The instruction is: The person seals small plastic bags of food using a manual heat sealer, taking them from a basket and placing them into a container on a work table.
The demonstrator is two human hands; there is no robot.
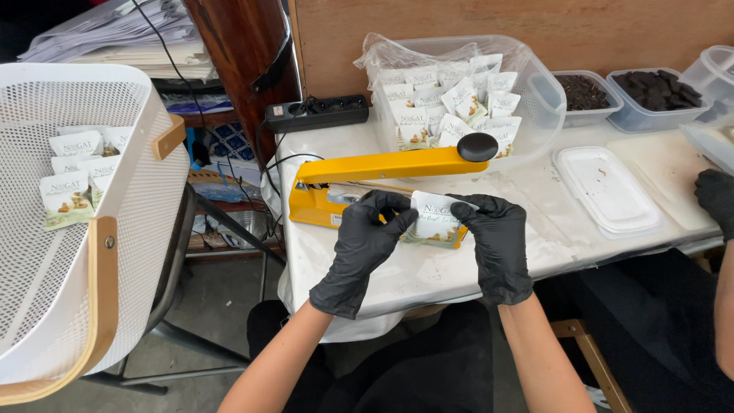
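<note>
While both black-gloved hands worked at the table's near edge, the left hand (365,243) pinched the left end of a small white snack pouch (433,220) and the right hand (495,243) pinched its right end, fingers closed on it from both sides. The pouch sat between the two hands, held just in front of the yellow heat sealer (382,177), whose arm with its black knob (477,147) stood raised at about twelve o'clock from the pouch. At one o'clock, farther back on the white table (428,279), a clear plastic tub (535,92) held many more pouches of the same kind. A black power strip (317,113) lay at eleven o'clock. At three o'clock a white lid (608,190) rested flat, and beyond it, at two o'clock, stood two clear containers of dark pieces (657,90). Far off at nine o'clock a white mesh basket (145,199) with wooden handles held several finished pouches. Another person's gloved hand (717,197) showed at the right edge.
</note>
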